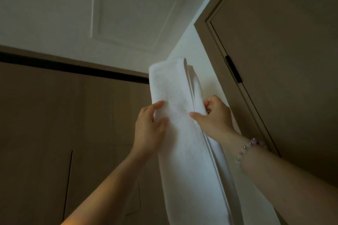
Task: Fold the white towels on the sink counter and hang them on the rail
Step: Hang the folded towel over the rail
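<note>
The long folded white terry towel (172,86) hangs high against the white wall, right of centre. Its top is doubled over what I judge to be the rail, though no rail shows. Its length runs down past the bottom edge of the view. It looks soft, thick and limp, light enough for one hand, and not at all fragile. The stacked layers showing along its right edge could slide apart, so it is best held at both long edges with all the layers pinched together.

The left hand (149,128) grips the towel's left edge. Two digits lie on the front face, and the rest are hidden behind the cloth. The right hand (214,117) grips the right edge, its thumb (194,115) pressed flat across the layered fold and its fingers curled tight around the back. Neither hand is spread wide.

A pale beaded bracelet (245,149) circles the right wrist. To the right stands a brown door (283,51) in its frame, with a black hinge (233,68). On the left are brown wall panels (54,115) under a black strip (73,66). A white ceiling (131,11) is above.
</note>
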Demonstrator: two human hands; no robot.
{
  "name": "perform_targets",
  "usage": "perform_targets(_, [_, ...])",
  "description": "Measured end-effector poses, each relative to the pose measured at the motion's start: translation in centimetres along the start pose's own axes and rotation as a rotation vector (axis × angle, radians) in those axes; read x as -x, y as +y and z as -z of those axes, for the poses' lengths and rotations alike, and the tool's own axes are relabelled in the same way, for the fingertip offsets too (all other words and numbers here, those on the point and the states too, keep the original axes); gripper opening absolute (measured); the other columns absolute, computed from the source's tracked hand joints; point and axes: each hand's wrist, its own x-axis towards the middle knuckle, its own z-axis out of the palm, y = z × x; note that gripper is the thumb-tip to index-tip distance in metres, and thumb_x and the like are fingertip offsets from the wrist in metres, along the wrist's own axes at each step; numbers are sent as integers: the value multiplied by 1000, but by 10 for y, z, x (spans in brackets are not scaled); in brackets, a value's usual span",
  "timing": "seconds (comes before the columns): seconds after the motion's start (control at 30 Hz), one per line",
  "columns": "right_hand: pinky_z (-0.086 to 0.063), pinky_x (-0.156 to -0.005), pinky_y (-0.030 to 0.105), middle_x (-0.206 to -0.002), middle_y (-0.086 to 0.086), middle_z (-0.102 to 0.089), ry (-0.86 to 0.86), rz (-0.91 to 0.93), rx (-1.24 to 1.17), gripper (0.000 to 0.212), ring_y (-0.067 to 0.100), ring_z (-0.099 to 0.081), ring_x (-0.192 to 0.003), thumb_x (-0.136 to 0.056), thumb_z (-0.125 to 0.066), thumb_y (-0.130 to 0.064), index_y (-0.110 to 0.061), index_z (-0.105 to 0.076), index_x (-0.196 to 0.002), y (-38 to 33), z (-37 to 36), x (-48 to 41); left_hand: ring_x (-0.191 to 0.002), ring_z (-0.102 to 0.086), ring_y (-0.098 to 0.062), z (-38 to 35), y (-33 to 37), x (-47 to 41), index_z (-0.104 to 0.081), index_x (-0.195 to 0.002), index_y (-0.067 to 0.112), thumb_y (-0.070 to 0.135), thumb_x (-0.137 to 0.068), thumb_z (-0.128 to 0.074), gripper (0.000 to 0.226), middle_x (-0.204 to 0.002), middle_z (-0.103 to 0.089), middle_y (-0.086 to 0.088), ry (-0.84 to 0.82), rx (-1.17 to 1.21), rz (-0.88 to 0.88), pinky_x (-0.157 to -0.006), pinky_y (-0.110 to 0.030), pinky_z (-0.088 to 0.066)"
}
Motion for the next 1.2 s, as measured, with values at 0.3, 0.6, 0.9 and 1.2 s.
perform_targets(0.3, [-32, -48, 16, -93, -3, -44, -116, 157, 51, 35, 4, -44, -66, -89, -62, -17, -20, -31, -104, 30, -42, -66, -98, -42, -13, -6, -18, -79, -24, -148, 23, 19, -91, -57, 65, -131, -34, -6, -181, -468, -47, -83, -17, -36])
perform_targets(0.6, [-47, -84, 36, -134, 15, -38, -281, 346, 337, 79, 31, -53, -107, -89, -50, -8, -32, -7, -150, 41, -74, -151, -114, -46, -32, -32, -43, -152, -28, -145, 16, 26, -90, -58, 64, -127, -39, -15, -189, -852, -34, -93, -32, -39])
perform_targets(0.9, [-41, -63, 30, -113, 15, -49, -382, 350, 400, 64, 29, -56, -87, -88, -48, -17, -27, -21, -145, 48, -107, -189, -124, -40, -31, -36, -61, -177, -15, -150, 26, 28, -90, -58, 73, -133, -36, -14, -141, -1013, -87, -95, -36, -38])
perform_targets(1.2, [-37, -89, 31, -140, 20, -34, -345, 348, 428, 59, 33, -41, -124, -90, -45, -27, -28, -27, -146, 50, -116, -210, -125, -33, -31, -36, -57, -191, -27, -145, 26, 49, -85, -58, 72, -136, -30, -13, -60, -1385, -231, -101, -40, -30])
